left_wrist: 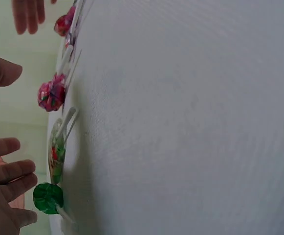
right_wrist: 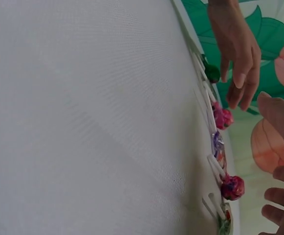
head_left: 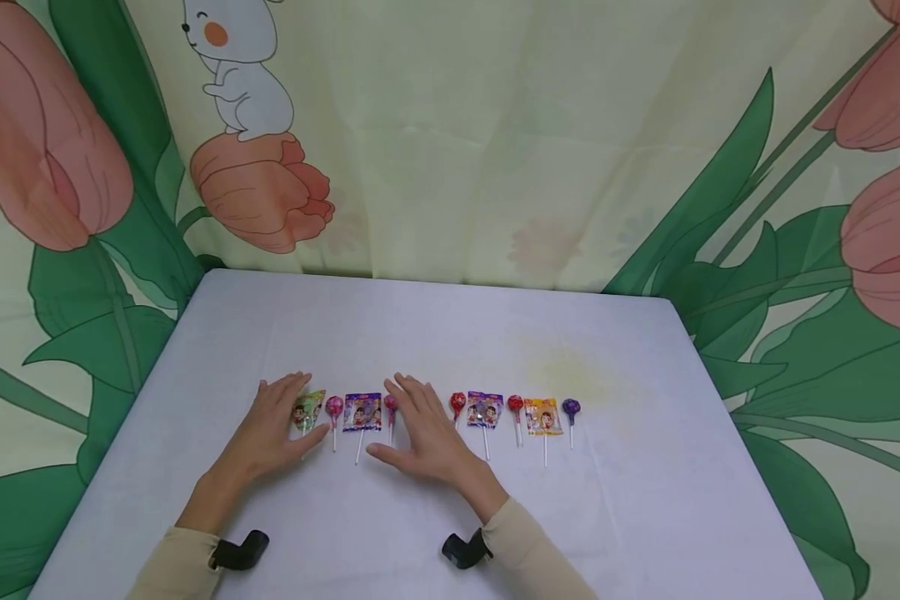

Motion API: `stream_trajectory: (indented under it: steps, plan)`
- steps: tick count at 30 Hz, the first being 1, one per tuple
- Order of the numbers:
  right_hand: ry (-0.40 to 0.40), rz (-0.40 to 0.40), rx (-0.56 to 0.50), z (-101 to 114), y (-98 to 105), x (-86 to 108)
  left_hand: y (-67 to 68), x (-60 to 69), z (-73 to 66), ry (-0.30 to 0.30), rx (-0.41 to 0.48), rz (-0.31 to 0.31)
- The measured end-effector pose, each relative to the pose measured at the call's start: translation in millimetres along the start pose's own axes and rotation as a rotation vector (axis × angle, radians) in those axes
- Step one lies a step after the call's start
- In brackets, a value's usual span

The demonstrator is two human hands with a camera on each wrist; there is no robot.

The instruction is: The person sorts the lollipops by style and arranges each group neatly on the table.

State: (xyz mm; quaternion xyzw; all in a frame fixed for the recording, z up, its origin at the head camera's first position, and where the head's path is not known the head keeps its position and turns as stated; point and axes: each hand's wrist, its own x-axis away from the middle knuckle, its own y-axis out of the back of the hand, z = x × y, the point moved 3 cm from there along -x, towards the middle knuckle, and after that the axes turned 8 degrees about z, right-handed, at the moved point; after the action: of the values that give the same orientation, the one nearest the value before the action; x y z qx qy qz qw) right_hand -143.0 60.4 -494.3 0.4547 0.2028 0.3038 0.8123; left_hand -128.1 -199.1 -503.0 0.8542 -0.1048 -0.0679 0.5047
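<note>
A row of lollipops lies on the white table, sticks toward me. My left hand (head_left: 273,429), fingers spread, hovers at the row's left end over a green-wrapped flat lollipop (head_left: 308,410). The left wrist view shows a round green lollipop (left_wrist: 48,198) there, covered by the hand from above. Between the hands lie a round pink lollipop (head_left: 334,406) and a purple-wrapped flat one (head_left: 363,412). My right hand (head_left: 427,437), also spread, is beside another pink lollipop (head_left: 391,403); under it the right wrist view shows a green-wrapped flat one (right_wrist: 225,223). Neither hand holds anything.
Right of my right hand the row continues: a red lollipop (head_left: 458,401), a purple flat one (head_left: 485,409), another red lollipop (head_left: 516,402), an orange flat one (head_left: 543,416) and a round purple one (head_left: 571,407). A floral curtain (head_left: 450,167) hangs behind the white table (head_left: 645,500).
</note>
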Motion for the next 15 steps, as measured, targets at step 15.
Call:
stream_trajectory:
  steps: [15]
  plan:
    - [0.011,0.137,0.023,-4.9,-0.5,-21.5,12.3,-3.9,13.8,-0.075,0.027,0.124]
